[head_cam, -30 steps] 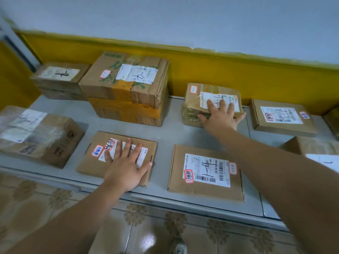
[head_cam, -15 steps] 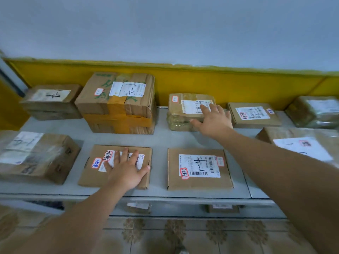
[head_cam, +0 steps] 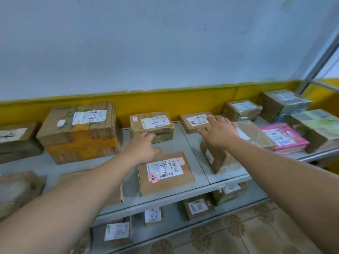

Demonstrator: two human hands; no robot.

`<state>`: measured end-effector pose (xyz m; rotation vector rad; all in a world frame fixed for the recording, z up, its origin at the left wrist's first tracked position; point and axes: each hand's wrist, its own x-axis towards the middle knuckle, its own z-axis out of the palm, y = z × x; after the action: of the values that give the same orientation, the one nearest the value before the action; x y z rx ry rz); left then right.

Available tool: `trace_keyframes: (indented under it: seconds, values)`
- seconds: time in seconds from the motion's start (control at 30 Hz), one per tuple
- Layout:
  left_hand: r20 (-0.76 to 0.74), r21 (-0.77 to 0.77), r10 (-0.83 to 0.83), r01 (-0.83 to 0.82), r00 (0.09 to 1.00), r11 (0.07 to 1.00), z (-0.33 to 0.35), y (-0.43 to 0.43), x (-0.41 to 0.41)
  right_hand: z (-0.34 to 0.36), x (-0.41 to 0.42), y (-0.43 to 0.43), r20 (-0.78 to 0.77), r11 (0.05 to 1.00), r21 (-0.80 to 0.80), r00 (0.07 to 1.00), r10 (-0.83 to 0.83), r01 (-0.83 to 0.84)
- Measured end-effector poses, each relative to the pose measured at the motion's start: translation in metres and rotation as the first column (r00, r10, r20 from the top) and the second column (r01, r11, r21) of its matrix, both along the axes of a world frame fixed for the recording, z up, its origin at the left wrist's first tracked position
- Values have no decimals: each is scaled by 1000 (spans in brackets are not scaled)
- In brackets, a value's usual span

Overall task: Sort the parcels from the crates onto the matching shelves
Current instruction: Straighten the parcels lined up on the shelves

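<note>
Brown cardboard parcels with white labels lie on a grey shelf [head_cam: 190,149]. My left hand [head_cam: 142,148] hovers open above the shelf, between a taped parcel [head_cam: 152,126] at the back and a flat labelled parcel [head_cam: 165,173] in front. My right hand [head_cam: 219,132] is open with spread fingers, its fingertips over a small flat parcel [head_cam: 194,122] at the back. Just under its palm stands a plastic-wrapped box [head_cam: 236,154]. Neither hand holds anything.
A big stacked box with orange tape [head_cam: 80,132] stands at the back left. A pink parcel [head_cam: 283,137] and several wrapped boxes [head_cam: 282,105] crowd the right end. A lower shelf [head_cam: 174,215] holds more parcels above a tiled floor [head_cam: 247,233]. A yellow wall band [head_cam: 165,101] runs behind.
My left hand has lifted off the front-left flat parcel and moved right and back. My right hand has left the taped parcel and shifted right toward the small flat one. The view has swung right.
</note>
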<state>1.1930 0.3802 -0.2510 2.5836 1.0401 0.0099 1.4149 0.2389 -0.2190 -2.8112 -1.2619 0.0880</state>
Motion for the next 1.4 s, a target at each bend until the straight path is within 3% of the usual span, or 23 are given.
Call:
trace_keyframes:
  seconds: [0.1,0.3,0.5,0.6,0.93,1.4]
  values:
    - [41,20,-66,65,997,998,14,-24,35,4,32,-27,-15,999,23,999,-43,43]
    - [90,-128,-75,86,993,988,14,-79,124,-14,126,-67,-3,997,-50,998,-66,66]
    - [212,-407,190,-91,959,909,-2,-134,200,-42,192,-81,-210,990,-141,978,-20,-10]
    - [222,-478,269,-136,937,868,-6,-154,213,-56,193,-86,-182,982,-168,982,53,-85]
    - [176,-367,328,-247,928,897,-24,-175,200,-58,180,-107,-129,971,-124,973,190,-206]
    - [74,-276,338,-307,938,911,-24,-139,221,-55,212,-74,-206,972,-12,952,226,-234]
